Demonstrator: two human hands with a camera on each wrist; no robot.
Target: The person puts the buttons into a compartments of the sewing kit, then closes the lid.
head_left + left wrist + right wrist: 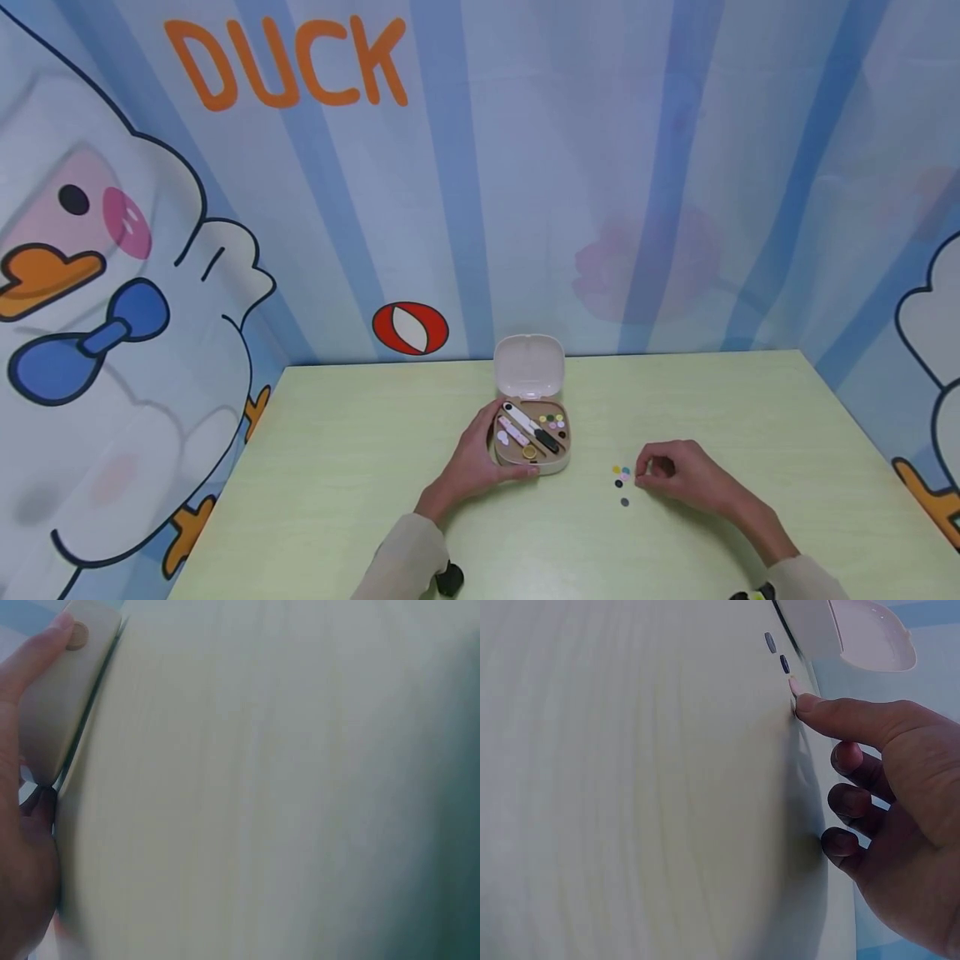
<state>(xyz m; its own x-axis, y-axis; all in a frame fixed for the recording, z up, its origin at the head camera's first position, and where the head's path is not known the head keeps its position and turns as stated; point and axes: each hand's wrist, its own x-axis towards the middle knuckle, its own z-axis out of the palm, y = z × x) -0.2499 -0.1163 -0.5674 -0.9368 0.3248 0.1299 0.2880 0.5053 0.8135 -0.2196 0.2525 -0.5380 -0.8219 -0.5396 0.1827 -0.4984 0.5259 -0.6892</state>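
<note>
My left hand (480, 454) grips the side and front of an open sewing kit box (557, 467). In the left wrist view, a fingertip lies by the round tan catch (78, 636) of the box. Inside are white-and-black scissors (532, 427), a pink tool (513, 431), a gold ring-shaped piece (529, 452) and small buttons (552, 418). My right hand (686, 475) is low over the table, thumb and forefinger brought together beside loose buttons. Its thumb tip is right at a pink button (794, 686) in the right wrist view; I cannot tell whether the fingertips hold one.
A yellow button (617, 469), a black button (618, 483) and a grey button (625, 502) lie on the pale table (360, 467) between box and right hand. The raised lid (529, 367) stands near the back edge, against a blue printed curtain (525, 167).
</note>
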